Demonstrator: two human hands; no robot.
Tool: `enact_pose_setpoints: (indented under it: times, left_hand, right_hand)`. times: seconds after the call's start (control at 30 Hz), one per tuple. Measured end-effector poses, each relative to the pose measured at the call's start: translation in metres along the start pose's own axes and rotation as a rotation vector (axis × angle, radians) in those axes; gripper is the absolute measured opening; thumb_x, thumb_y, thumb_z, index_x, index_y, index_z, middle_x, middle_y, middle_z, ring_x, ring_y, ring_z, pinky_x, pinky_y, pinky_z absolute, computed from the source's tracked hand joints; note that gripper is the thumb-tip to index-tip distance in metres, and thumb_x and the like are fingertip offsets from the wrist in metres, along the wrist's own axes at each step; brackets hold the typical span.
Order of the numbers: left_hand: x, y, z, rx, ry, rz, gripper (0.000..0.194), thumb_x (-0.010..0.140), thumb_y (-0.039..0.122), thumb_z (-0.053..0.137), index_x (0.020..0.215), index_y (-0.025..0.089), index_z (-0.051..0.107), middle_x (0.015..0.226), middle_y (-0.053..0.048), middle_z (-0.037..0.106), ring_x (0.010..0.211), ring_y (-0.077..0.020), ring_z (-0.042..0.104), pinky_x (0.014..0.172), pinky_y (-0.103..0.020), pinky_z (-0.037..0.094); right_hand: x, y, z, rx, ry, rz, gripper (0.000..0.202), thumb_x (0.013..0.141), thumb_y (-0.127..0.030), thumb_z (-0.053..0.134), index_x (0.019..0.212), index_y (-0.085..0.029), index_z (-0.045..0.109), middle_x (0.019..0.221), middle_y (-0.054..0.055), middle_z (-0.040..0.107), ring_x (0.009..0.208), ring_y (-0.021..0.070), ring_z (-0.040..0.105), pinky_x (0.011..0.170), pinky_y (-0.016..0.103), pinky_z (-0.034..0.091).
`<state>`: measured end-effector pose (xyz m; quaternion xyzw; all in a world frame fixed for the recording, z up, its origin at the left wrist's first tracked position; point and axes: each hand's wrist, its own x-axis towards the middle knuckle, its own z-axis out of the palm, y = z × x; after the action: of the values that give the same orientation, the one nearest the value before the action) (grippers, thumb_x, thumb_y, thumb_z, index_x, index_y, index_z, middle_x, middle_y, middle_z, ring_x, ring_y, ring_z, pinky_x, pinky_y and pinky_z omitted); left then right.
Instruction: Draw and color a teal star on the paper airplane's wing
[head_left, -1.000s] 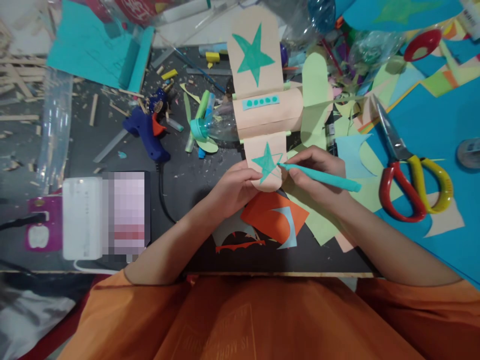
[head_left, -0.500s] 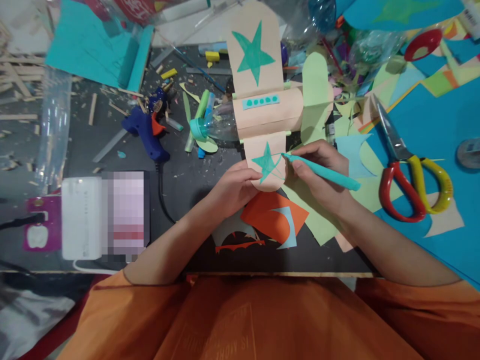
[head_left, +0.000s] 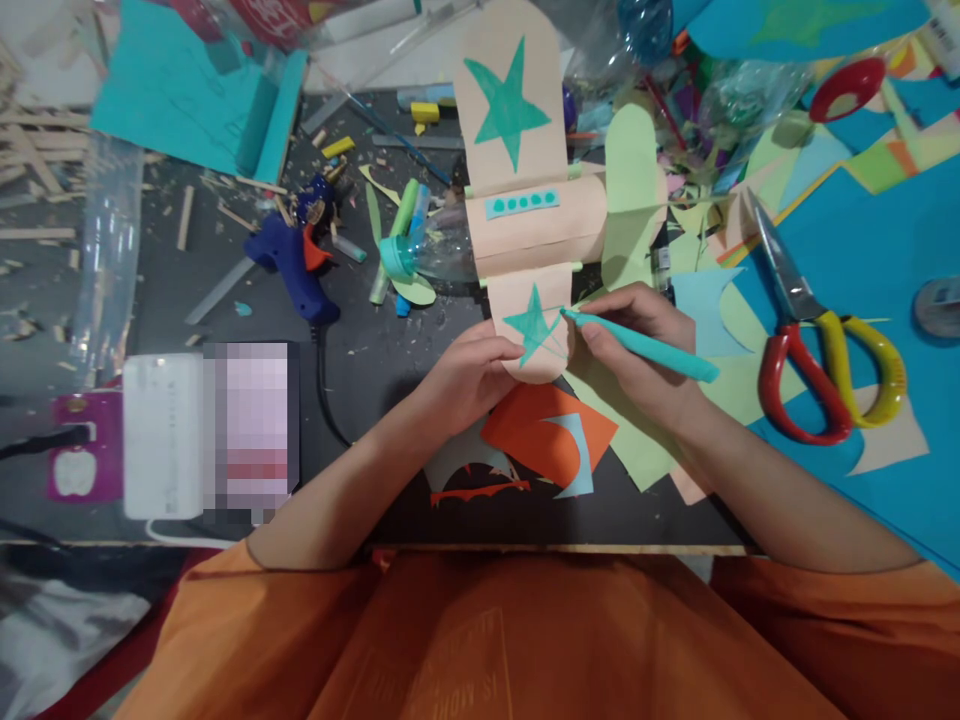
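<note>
A toy plane (head_left: 540,232) made from a plastic bottle and peach paper lies in front of me, a teal cap and green propeller at its left end. On its far wing is a filled green star (head_left: 511,105). The near wing carries a second star (head_left: 531,322), partly coloured, its right side only outlined. My left hand (head_left: 474,372) pinches the tip of that near wing, thumb on top and fingers underneath. In my right hand (head_left: 646,345) is a teal marker (head_left: 645,345), its tip touching the right arm of the star.
Red-and-yellow scissors (head_left: 806,330) lie on blue paper at the right. A blue glue gun (head_left: 289,262) rests at the left, near a white box (head_left: 163,437). Orange paper (head_left: 547,440) and cut scraps lie below the wing. Wood sticks and plastic bottles clutter the back.
The marker tip and my right hand have shifted slightly left along the star's arm. My left hand and the plane stay in place.
</note>
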<state>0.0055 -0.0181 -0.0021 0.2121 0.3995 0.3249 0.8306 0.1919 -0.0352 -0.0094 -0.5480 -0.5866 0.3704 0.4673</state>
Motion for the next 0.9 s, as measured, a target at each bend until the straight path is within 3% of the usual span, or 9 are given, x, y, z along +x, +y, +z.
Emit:
enact_pose_setpoints:
  times: [0.23,0.47,0.73,0.9]
  left_hand:
    - [0.0005,-0.0004,-0.0001,-0.002,-0.019,0.001,0.012,0.064,0.018,0.071,0.076,0.019,0.073,0.076,-0.002,0.076,0.091,-0.0219,0.073,0.080,-0.027,0.054]
    - [0.0012,-0.0011,-0.0009,-0.017,-0.030,0.010,0.018,0.064,0.017,0.071,0.082,0.019,0.074,0.084,-0.003,0.078,0.101,-0.0252,0.073,0.089,-0.032,0.054]
    - [0.0002,-0.0006,0.0001,-0.015,-0.028,0.005,0.016,0.063,0.018,0.074,0.079,0.018,0.073,0.082,-0.003,0.077,0.099,-0.0246,0.073,0.081,-0.029,0.054]
    - [0.0006,-0.0011,-0.0011,-0.032,-0.053,0.010,0.018,0.064,0.018,0.073,0.082,0.017,0.074,0.084,-0.004,0.079,0.095,-0.0241,0.073,0.087,-0.032,0.053]
  right_hand:
    - [-0.0003,-0.0085,-0.0027,0.005,-0.139,0.018,0.018,0.084,-0.041,0.078,0.082,-0.025,0.070,0.076,0.001,0.076,0.067,0.0176,0.070,0.059,0.030,0.056]
    - [0.0004,-0.0006,-0.0008,-0.018,-0.006,-0.014,0.021,0.087,-0.048,0.074,0.084,-0.028,0.070,0.078,0.001,0.076,0.069,0.0193,0.069,0.059,0.032,0.056]
    - [-0.0010,-0.0071,-0.0031,0.018,-0.160,-0.006,0.010,0.088,-0.033,0.073,0.084,-0.024,0.071,0.078,0.000,0.076,0.069,0.0173,0.071,0.061,0.031,0.057]
    - [-0.0006,-0.0008,0.0004,0.058,-0.004,-0.047,0.015,0.088,-0.040,0.075,0.085,-0.026,0.071,0.080,0.001,0.075,0.068,0.0179,0.069,0.060,0.032,0.056]
